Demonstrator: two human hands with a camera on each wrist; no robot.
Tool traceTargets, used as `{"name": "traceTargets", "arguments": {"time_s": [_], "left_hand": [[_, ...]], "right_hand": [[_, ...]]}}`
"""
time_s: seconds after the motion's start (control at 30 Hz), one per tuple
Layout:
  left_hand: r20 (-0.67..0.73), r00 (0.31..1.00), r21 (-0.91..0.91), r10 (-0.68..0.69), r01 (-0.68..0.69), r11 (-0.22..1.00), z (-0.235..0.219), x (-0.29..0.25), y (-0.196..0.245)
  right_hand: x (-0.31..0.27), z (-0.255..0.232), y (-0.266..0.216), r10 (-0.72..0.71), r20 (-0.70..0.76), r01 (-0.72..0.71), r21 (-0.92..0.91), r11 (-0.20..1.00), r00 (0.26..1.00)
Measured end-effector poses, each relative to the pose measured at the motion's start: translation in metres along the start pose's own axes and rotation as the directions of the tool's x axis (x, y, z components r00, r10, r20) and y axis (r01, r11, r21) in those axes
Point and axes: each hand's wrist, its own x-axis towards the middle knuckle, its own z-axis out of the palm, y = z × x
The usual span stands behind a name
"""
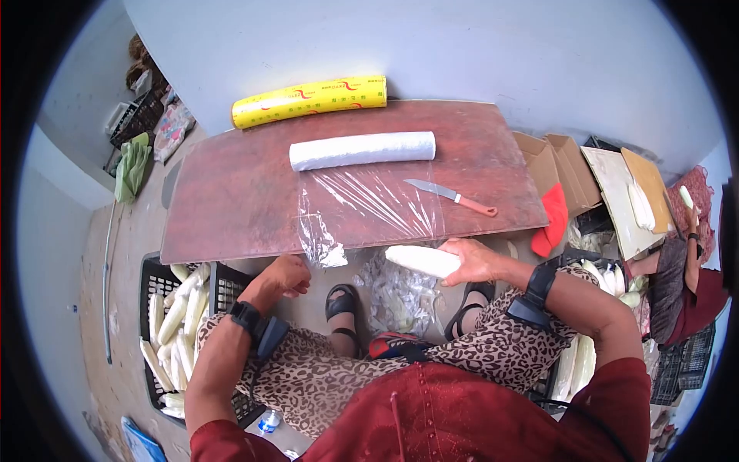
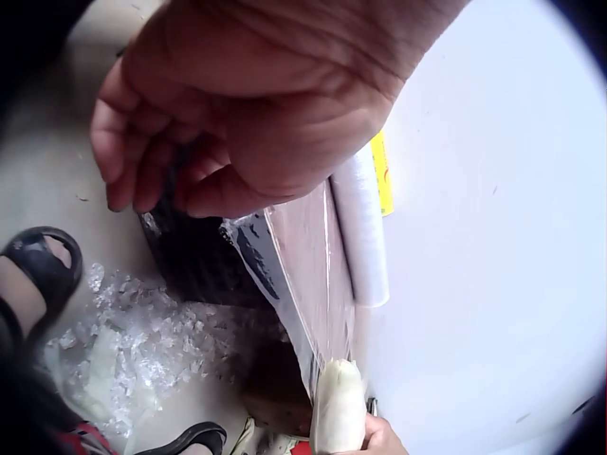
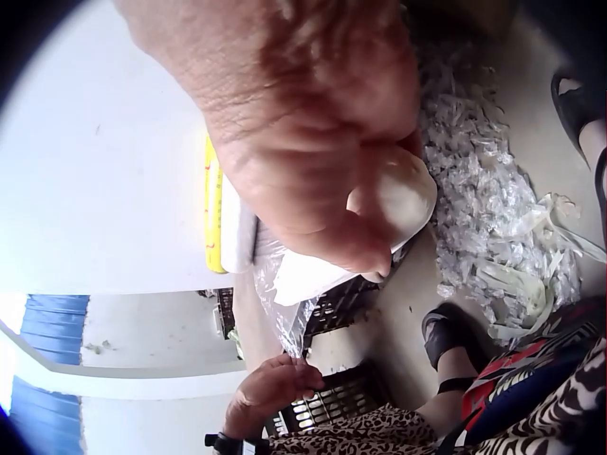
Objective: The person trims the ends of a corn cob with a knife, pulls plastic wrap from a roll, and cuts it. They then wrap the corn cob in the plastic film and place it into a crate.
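Note:
My right hand [image 1: 471,262] grips one end of a long, pale white vegetable [image 1: 419,260] in front of the table's near edge. Its rounded butt shows beside the palm in the right wrist view. Clear cling film [image 1: 369,204] stretches from a white roll [image 1: 362,150] across the tabletop, and its bunched corner hangs over the front edge. Close to that corner is my left hand [image 1: 285,276], fingers loosely curled, a small gap between hand and film in the head view. The left fingers [image 2: 119,152] bend toward the thumb in the left wrist view.
On the reddish table [image 1: 223,185] lie a knife [image 1: 454,198] and a yellow film roll [image 1: 308,100]. A black crate [image 1: 146,308] of pale vegetables stands at left. Crumpled film [image 1: 400,300] covers floor between my feet. Cardboard boxes [image 1: 566,173] and another person [image 1: 677,285] are at right.

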Motion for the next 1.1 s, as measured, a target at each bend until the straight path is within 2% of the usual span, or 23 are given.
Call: {"name": "traceTargets", "arguments": {"time_s": [0.03, 0.13, 0.27, 0.37, 0.47, 0.57, 0.77, 0.97, 1.07, 1.1], "left_hand": [[-0.008, 1.000, 0.028, -0.004, 0.004, 1.000, 0.001, 0.000, 0.000], [-0.007, 0.999, -0.284, -0.041, 0.038, 0.958, 0.003, 0.000, 0.000], [0.068, 0.995, -0.588, -0.069, 0.096, 0.803, 0.003, 0.001, 0.001], [0.110, 0.994, -0.654, -0.029, 0.095, 0.750, 0.002, 0.002, 0.000], [0.093, 0.995, -0.686, -0.023, 0.081, 0.724, 0.005, -0.004, 0.002], [0.077, 0.996, -0.669, 0.050, 0.014, 0.743, 0.008, -0.003, -0.004], [0.044, 0.999, -0.625, 0.019, 0.013, 0.781, 0.003, -0.008, -0.008], [-0.021, 0.996, -0.512, -0.084, 0.062, 0.857, 0.002, -0.003, -0.012], [0.004, 0.999, -0.490, -0.042, 0.039, 0.871, 0.005, -0.007, -0.011], [0.020, 1.000, -0.535, -0.007, 0.016, 0.845, 0.007, -0.009, -0.010]], "right_hand": [[0.000, 0.001, 0.001, -0.013, -0.009, 0.013, -0.006, 1.000, 1.000], [0.000, 0.003, 0.002, -0.029, -0.019, 0.029, -0.008, 1.000, 0.999], [0.001, 0.002, 0.000, -0.020, 0.009, 0.020, -0.010, 1.000, 1.000], [0.000, 0.003, 0.000, -0.015, 0.002, 0.015, 0.011, 1.000, 1.000], [0.001, 0.004, 0.001, -0.013, -0.001, 0.013, 0.003, 1.000, 1.000], [0.001, 0.004, -0.001, -0.018, 0.003, 0.018, -0.003, 1.000, 1.000], [0.002, 0.004, 0.000, -0.013, -0.001, 0.013, 0.001, 1.000, 1.000], [0.003, 0.006, 0.003, -0.013, -0.003, 0.013, -0.010, 1.000, 1.000], [0.002, 0.006, 0.005, -0.031, -0.006, 0.031, 0.001, 1.000, 1.000], [0.002, 0.007, 0.004, -0.030, -0.006, 0.030, -0.003, 1.000, 1.000]]}}
